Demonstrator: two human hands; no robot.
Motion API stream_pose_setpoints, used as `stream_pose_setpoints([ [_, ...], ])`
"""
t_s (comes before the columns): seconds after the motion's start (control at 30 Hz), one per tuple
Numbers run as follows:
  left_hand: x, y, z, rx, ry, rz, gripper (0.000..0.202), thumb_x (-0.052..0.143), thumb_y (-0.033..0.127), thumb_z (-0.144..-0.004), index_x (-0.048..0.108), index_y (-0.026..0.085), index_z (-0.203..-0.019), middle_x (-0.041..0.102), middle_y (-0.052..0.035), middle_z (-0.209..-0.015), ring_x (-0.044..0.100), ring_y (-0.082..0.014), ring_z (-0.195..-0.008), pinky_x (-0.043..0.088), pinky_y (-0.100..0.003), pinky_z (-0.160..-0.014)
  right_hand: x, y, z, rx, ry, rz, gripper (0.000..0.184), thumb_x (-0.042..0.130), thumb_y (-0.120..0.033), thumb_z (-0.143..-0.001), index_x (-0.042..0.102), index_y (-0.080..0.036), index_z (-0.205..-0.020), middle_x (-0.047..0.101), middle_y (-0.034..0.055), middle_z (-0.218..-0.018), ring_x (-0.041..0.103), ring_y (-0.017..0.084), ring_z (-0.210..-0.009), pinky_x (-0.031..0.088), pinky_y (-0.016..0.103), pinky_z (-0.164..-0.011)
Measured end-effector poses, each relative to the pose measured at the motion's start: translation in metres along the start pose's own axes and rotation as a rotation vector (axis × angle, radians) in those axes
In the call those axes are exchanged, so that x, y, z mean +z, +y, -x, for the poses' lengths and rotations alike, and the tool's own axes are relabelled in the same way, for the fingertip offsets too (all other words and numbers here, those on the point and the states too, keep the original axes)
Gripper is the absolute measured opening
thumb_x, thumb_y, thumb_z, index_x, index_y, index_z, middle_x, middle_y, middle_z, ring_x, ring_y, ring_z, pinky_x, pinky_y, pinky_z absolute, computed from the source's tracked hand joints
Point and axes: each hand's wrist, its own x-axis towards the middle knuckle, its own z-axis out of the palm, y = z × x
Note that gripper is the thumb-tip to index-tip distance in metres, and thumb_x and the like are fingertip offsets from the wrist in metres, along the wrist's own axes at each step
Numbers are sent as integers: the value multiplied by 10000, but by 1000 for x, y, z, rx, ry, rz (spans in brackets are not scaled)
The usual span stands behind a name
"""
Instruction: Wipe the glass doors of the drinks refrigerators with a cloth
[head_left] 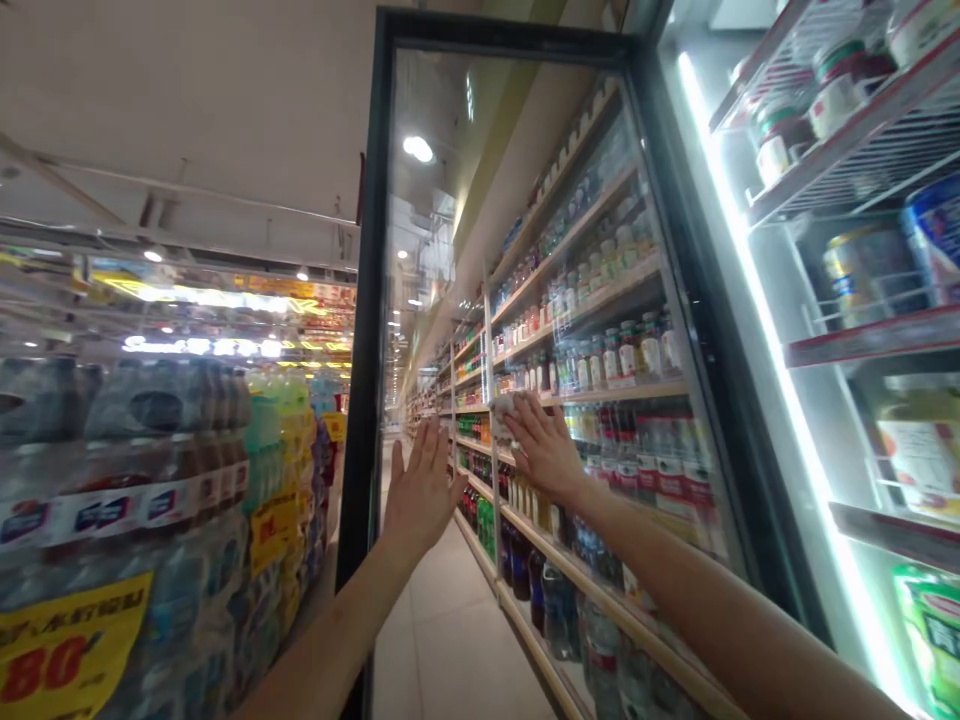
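Two hands up on 1 door (525,250), apart: L hand (424,490) flat, fingers together, palm on the glass; R hand (544,450) w/ fingers spread, pinning 1 cloth (504,405) to it. Door stands open off cooler at R, 3 shelves (862,345) w/ jars, cans. Bottle packs (150,480) at L, 1 price sign (67,650).

Glossy glass door (525,300) in matt black frame (367,350).
Smooth, reflective pane under a soft white cloth (504,405); coated wire shelves (885,150) with a dull metal sheen; clear glossy plastic wrap on bottle packs (150,450); yellow paper tag (67,640); polished floor tiles (450,620).
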Motion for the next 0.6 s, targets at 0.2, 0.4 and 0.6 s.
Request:
stream_pose_setpoints([
  [0.2, 17, 21, 5, -69, -5, 3, 635, 349, 431, -856, 305, 43, -1357, 294, -174, -1433, 259, -292, -1337, 205, -531, -1069, -10, 62, 19, 619, 176, 72, 501, 275, -321, -892, 373, -158, -1355, 245, 159, -1462, 180, 309, -1353, 196, 610, -1010],
  [0.4, 25, 30, 11, -101, -22, 35, 721, 352, 512, -838, 287, 18, -1358, 239, -195, -1452, 186, -307, -1359, 222, -526, -1058, -32, 130, 76, 1044, 158, 132, 551, 231, -372, -894, 303, -138, -1388, 256, 190, -1445, 212, 321, -1337, 235, 624, -983],
  [0.6, 31, 41, 11, -154, 5, 66, 831, 366, 589, -803, 251, -15, -1362, 219, -227, -1452, 127, -319, -1370, 189, -526, -1070, -10, 55, 73, 484, 19, 69, 492, 304, -302, -887, 357, -202, -1366, 254, 102, -1469, 129, 258, -1372, 200, 520, -1055],
])
